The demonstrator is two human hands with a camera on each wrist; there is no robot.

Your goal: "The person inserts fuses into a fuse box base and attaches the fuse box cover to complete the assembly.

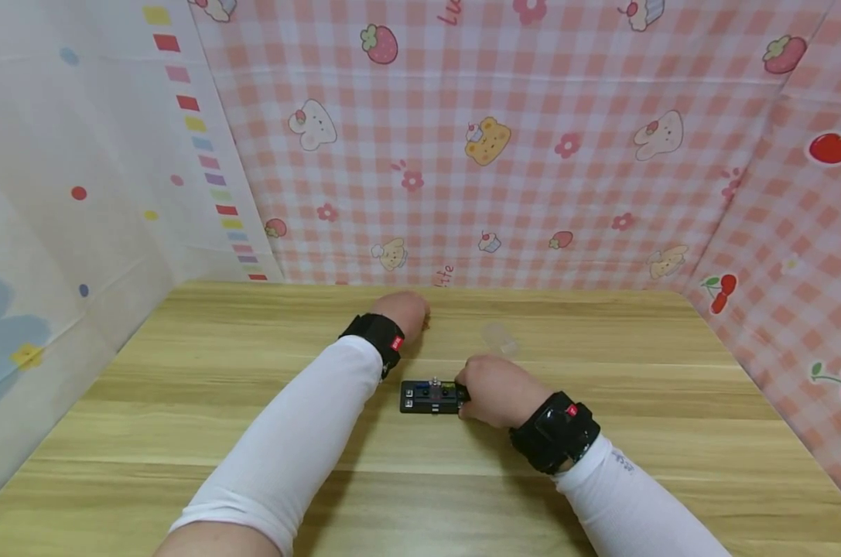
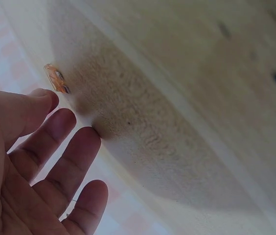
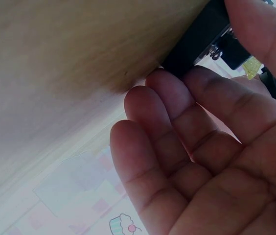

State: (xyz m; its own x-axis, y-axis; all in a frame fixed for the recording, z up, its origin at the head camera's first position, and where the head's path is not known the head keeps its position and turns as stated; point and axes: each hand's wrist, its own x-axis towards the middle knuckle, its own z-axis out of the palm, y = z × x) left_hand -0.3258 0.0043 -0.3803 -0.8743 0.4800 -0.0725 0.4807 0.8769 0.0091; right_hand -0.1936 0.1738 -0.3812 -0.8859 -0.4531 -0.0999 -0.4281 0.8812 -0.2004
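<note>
A small black block [image 1: 430, 397] with coloured parts on top lies flat on the desk [image 1: 601, 464], about mid-width. The right hand [image 1: 493, 391] pinches its right end, thumb above and fingers [image 3: 177, 98] below or beside it. A clear lid-like piece [image 1: 498, 338], too faint to name surely, lies just behind that hand. The left hand [image 1: 408, 311] rests further back near the wall, fingers [image 2: 64, 147] loosely spread and holding nothing, close to a small orange bit [image 2: 56, 79]. Checked cloth [image 1: 566, 116] backs the desk.
</note>
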